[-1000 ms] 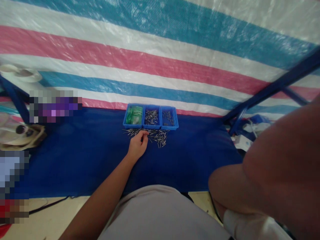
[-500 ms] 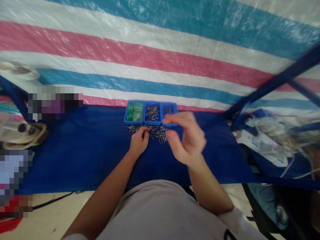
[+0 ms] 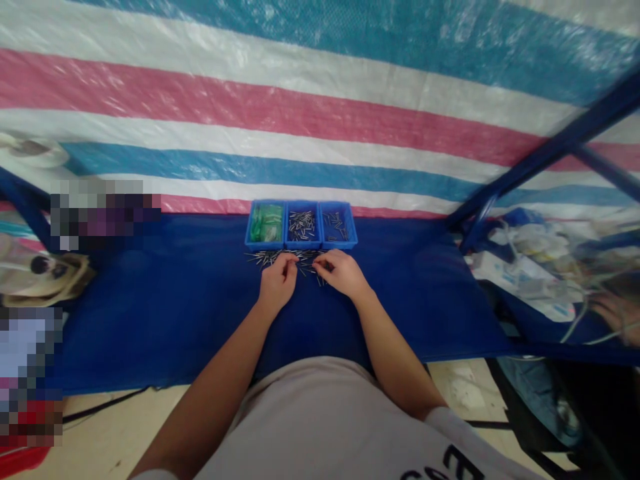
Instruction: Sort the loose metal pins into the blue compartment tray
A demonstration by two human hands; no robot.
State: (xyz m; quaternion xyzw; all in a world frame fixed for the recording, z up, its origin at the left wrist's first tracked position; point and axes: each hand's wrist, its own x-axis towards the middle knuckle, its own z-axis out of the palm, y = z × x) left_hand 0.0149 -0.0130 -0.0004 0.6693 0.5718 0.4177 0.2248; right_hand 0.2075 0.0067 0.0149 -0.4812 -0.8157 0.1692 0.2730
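Note:
A loose pile of thin metal pins (image 3: 265, 257) lies on the blue-covered table in front of three joined blue bins. My left hand (image 3: 279, 283) rests at the pile with thumb and fingers pinched; what is between them is too small to make out. My right hand (image 3: 345, 273) is over the pile's right part, its fingertips also drawn together near the left ones. The left bin (image 3: 249, 239) holds green plastic packets. Many metal pins fill the middle bin (image 3: 303, 245), and fewer lie in the right bin (image 3: 345, 241).
A striped plastic sheet (image 3: 300, 120) hangs behind the table (image 3: 160, 300). Blue metal frame bars (image 3: 530, 157) rise at the right, beside cluttered bags and cables (image 3: 545, 280). At the left edge stands a beige bag (image 3: 55, 283). Part of another person's hand (image 3: 613, 313) shows at far right.
My right hand has come down from above the right side to the pins, its fingers closing to a pinch. The left hand has stayed nearly in place.

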